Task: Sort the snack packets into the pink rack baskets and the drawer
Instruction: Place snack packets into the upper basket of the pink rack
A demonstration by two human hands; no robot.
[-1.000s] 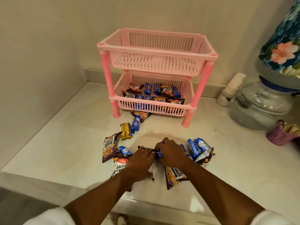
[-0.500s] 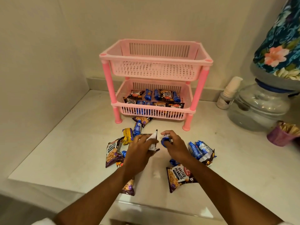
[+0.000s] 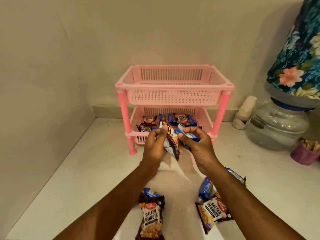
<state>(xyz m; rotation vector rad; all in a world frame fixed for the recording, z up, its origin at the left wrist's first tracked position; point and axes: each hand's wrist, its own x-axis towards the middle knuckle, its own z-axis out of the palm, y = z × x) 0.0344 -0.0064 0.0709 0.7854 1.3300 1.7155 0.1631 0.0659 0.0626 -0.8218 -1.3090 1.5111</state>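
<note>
At centre frame, the left hand (image 3: 154,146) grips a peanut packet (image 3: 171,144), the right hand (image 3: 197,144) pinches a blue packet (image 3: 186,135); the lower basket (image 3: 206,118) lies directly above them, nearer than the top one.

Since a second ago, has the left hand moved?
Yes. The left hand, holding a salted peanuts packet, has risen off the counter toward the pink rack, now before its lower basket.

Hidden and cut-off parts
The hands cover the lower basket's (image 3: 136,124) front; the bottom edge crops one peanut packet (image 3: 151,220).
</note>
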